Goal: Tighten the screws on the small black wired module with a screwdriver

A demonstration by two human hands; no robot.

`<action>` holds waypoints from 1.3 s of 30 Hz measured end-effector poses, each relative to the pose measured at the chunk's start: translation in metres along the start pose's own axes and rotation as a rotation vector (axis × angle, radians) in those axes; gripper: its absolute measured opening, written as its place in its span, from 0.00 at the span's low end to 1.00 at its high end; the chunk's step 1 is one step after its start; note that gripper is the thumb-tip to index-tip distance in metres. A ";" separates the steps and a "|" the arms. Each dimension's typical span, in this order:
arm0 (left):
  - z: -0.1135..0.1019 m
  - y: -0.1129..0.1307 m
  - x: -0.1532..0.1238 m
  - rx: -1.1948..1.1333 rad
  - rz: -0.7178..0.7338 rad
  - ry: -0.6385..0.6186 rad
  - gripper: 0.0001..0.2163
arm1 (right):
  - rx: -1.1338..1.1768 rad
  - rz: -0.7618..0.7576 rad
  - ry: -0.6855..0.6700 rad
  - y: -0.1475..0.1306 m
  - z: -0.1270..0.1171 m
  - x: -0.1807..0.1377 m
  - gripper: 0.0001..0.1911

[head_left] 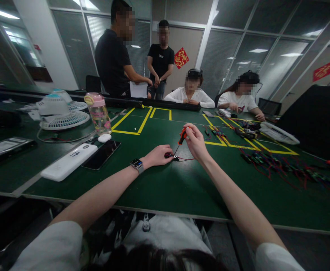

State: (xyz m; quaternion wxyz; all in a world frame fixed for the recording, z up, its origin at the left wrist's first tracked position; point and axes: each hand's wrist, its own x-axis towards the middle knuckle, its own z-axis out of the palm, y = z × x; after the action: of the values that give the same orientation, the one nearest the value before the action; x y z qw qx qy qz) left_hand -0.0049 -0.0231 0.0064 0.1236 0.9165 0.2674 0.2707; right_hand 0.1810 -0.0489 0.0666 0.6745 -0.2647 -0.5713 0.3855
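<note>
In my right hand (195, 140) is a red-and-black screwdriver (183, 136), tilted with its thin shaft pointing down. The tip meets, or comes very close to, a small wired part (176, 158) on the green table. My left hand (161, 155) rests low on the tabletop, fingers closed at the dark left end of that part. Thin red and black wires (186, 160) trail from it to the right, beneath my right hand. How the left fingers grip the part is mostly hidden. On my left wrist is a watch (136, 164).
A white power bank (70, 162), a dark phone (101, 155), a pink-lidded bottle (99, 114) and white fans (65, 119) stand left. Wired circuit boards (291, 169) lie right, near yellow tape outlines (224, 141). Two people sit opposite; two others stand behind.
</note>
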 end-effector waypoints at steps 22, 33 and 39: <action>-0.007 0.007 0.000 0.189 0.058 -0.043 0.06 | -0.101 -0.014 -0.002 0.000 -0.006 0.001 0.17; -0.004 0.004 0.000 0.174 0.057 -0.042 0.07 | 0.027 0.031 0.001 0.002 -0.003 0.001 0.16; -0.003 0.003 0.000 0.178 0.055 -0.042 0.07 | -0.051 0.024 -0.020 -0.001 -0.005 -0.001 0.16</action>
State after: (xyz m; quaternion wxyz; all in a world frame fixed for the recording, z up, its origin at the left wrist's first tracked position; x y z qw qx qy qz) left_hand -0.0055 -0.0254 0.0103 0.0398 0.9362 0.2627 0.2299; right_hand 0.1858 -0.0496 0.0663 0.6572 -0.2847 -0.5845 0.3813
